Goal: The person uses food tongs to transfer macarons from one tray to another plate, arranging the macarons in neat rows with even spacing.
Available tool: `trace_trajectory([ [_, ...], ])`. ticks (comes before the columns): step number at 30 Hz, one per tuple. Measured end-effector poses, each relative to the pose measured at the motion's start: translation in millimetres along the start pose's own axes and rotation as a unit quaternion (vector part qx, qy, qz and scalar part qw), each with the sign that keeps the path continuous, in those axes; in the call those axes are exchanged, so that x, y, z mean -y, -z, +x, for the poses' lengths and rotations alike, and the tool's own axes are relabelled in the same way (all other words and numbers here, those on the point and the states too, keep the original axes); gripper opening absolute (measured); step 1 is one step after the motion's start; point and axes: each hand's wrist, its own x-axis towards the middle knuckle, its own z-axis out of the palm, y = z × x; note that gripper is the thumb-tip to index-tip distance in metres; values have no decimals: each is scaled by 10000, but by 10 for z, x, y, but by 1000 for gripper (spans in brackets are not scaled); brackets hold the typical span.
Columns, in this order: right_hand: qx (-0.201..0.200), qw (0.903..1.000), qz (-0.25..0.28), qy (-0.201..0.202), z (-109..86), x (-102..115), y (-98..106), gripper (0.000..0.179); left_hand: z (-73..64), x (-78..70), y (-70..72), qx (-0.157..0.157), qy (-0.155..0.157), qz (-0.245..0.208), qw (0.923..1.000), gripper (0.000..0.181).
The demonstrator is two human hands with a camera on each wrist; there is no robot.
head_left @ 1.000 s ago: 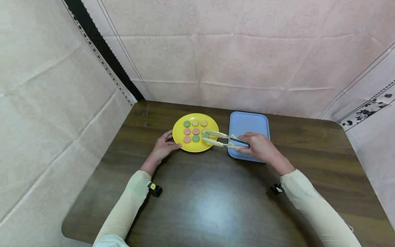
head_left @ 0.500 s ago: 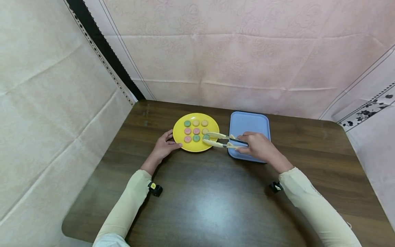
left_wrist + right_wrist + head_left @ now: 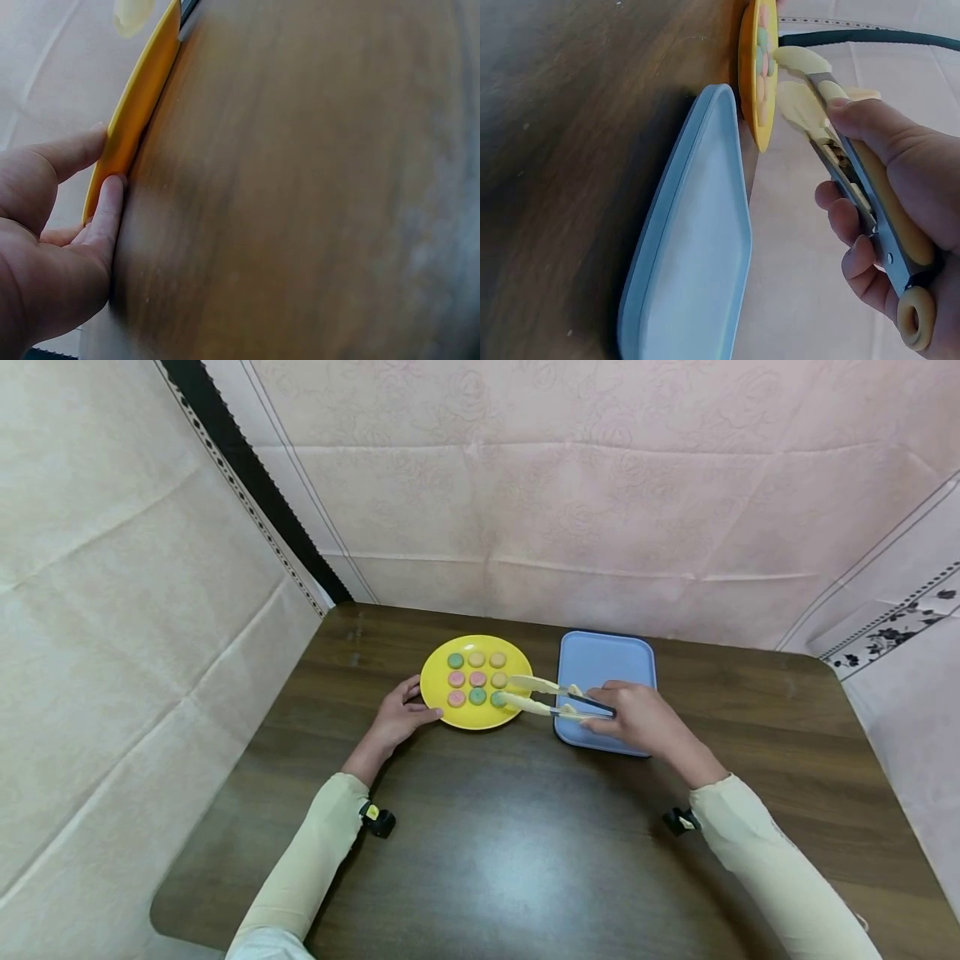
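Note:
My left hand (image 3: 397, 718) holds the left rim of a yellow plate (image 3: 438, 677); in the left wrist view the fingers and thumb are at its edge (image 3: 139, 112). Small round cookie-like pieces in pink, green and cream lie on it in rows. My right hand (image 3: 633, 714) grips kitchen tongs (image 3: 566, 693) with cream tips and metal arms. The tong tips point left over the plate's right rim, spread apart with nothing between them. The lower tip overlaps the edge of the green piece (image 3: 496, 699) at the lower right. In the right wrist view, fingers and thumb wrap the tongs' arms (image 3: 877, 195).
A blue rectangular tray (image 3: 603, 652) lies just right of the plate, partly under my right hand and the tongs. Both stand near the far edge of the brown wooden table (image 3: 480, 827). Patterned cloth (image 3: 570, 510) hangs behind and at the sides.
My right hand has drawn the tongs slightly to the right, uncovering the cream piece. The lower-right green piece sits slightly further left and nearer me. My left hand stays at the rim.

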Motion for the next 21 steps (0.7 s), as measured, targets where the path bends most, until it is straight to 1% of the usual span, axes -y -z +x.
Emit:
trace_trajectory([
  [1, -103, 9999, 22, -1, -32, -21, 7, 47, 2, 0, 0, -7, 10, 8, 10000, 88],
  [2, -195, 9998, 87, -31, -68, -36, 19, 47, 30, 46, 0, -37, -20, 5, 10000, 88],
  [3, -279, 9995, 140, -87, -103, -55, 25, 48, 33, 52, 3, -49, -30, 23, 10000, 88],
  [7, -622, 9966, 337, -415, -252, -114, 52, 52, 28, 49, 1, -40, -55, 21, 10000, 87],
  [9, -882, 9940, 351, -539, -327, -147, 58, 53, 27, 46, 1, -32, -77, 14, 10000, 87],
  [15, -1804, 9798, 380, -781, -532, -270, 81, 51, 29, 52, 0, -37, -70, 20, 10000, 87],
  [21, -2301, 9660, 173, -1166, -736, -422, 219, 48, 44, 50, -5, -73, -22, 92, 9999, 87],
])
